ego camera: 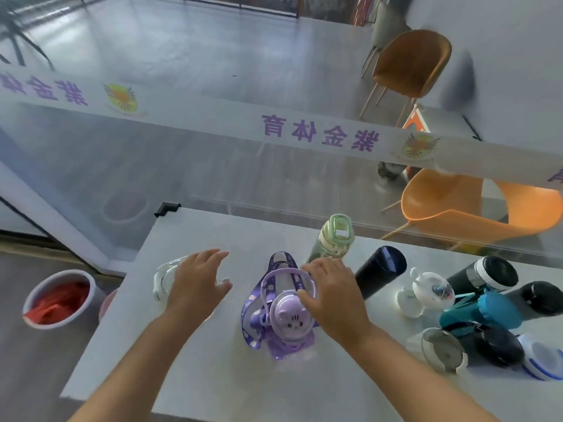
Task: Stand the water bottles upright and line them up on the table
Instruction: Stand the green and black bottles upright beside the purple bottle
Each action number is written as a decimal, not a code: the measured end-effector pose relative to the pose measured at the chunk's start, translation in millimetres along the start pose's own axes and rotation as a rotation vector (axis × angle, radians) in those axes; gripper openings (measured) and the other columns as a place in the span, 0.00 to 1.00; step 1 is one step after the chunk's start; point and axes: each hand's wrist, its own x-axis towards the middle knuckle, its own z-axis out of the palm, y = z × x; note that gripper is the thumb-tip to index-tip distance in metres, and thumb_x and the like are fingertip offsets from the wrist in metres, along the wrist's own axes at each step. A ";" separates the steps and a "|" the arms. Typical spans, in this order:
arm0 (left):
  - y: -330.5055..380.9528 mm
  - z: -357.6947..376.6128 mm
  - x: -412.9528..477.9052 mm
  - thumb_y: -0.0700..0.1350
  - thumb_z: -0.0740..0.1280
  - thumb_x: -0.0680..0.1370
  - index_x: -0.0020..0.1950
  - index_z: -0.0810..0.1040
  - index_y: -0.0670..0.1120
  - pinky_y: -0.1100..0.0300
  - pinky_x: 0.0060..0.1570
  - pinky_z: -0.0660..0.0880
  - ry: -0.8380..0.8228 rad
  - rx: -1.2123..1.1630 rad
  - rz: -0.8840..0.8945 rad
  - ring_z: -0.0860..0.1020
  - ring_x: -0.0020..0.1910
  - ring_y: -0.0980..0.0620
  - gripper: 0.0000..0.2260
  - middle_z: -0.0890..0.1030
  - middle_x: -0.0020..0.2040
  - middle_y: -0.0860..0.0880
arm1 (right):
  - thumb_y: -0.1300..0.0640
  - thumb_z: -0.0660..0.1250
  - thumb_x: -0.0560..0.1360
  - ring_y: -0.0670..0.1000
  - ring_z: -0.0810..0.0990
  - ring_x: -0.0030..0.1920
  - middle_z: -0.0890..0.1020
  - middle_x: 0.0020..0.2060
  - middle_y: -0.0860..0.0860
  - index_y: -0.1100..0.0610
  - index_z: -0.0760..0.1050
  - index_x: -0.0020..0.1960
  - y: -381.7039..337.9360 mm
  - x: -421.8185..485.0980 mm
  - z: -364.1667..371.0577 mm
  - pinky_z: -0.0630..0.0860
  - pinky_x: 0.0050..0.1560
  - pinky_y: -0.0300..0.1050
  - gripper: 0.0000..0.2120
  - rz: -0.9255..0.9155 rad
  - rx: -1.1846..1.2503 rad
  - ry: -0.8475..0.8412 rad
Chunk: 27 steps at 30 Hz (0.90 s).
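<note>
A purple bottle (289, 324) with a cat-face lid and a strap stands upright at the table's middle. My right hand (335, 290) rests on its handle loop, fingers curled around it. My left hand (196, 281) hovers with fingers spread over a clear bottle with a white lid (163, 277) near the left edge. Behind them a green bottle (333, 239) and a dark blue bottle (380, 269) stand upright. At the right lie several bottles on their sides: a white one (426, 292), a black one with a steel band (484, 275), a teal one (481, 312), and others.
The grey table (213, 376) has a black corner guard (166, 208) at its far left. A white bucket with red contents (58, 300) stands on the floor at the left. Orange chairs (475, 205) stand beyond a glass barrier with a printed white band.
</note>
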 end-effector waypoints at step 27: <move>-69.0 8.8 20.1 0.45 0.74 0.66 0.71 0.58 0.50 0.49 0.57 0.72 0.008 0.078 -0.276 0.62 0.66 0.41 0.39 0.62 0.70 0.43 | 0.42 0.73 0.55 0.59 0.72 0.57 0.72 0.60 0.54 0.52 0.63 0.65 -18.0 39.6 78.0 0.73 0.58 0.55 0.42 -0.092 0.013 -0.387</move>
